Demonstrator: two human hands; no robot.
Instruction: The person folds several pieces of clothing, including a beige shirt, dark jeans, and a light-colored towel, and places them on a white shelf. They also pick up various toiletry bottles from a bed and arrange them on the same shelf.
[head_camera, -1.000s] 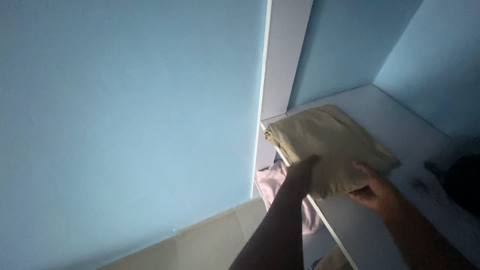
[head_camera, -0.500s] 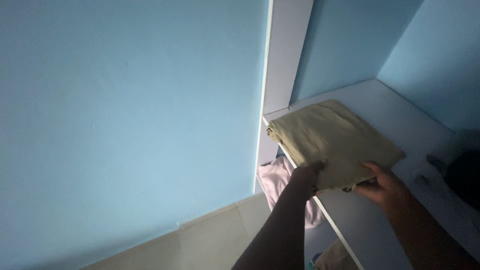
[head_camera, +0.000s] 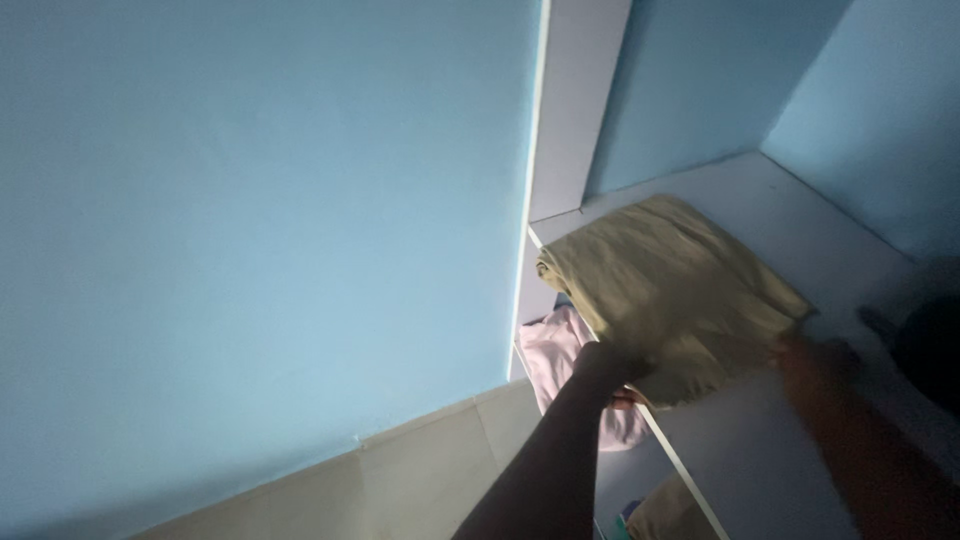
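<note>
- the left hand (head_camera: 612, 368) is at the front corner of the folded khaki cloth (head_camera: 672, 282), curled around its near edge; the fingers sit under the cloth, the back of the hand above, so it looks closed on the cloth.
- the right hand (head_camera: 815, 358) is blurred, just beside the cloth's right front corner; i cannot tell whether it touches the cloth or how far open it is.
- the cloth lies flat on the white shelf (head_camera: 800, 230), toward its left front, its front edge overhanging the shelf's edge a little.
- a pink cloth (head_camera: 560, 362) lies on the level below, just under the left hand.
- a white upright panel (head_camera: 575, 110) stands behind the cloth's left corner.
- the blue wall (head_camera: 260, 220) fills the left of the view.
- a dark thing (head_camera: 930, 345) sits at the right end of the shelf, too dim to tell.
</note>
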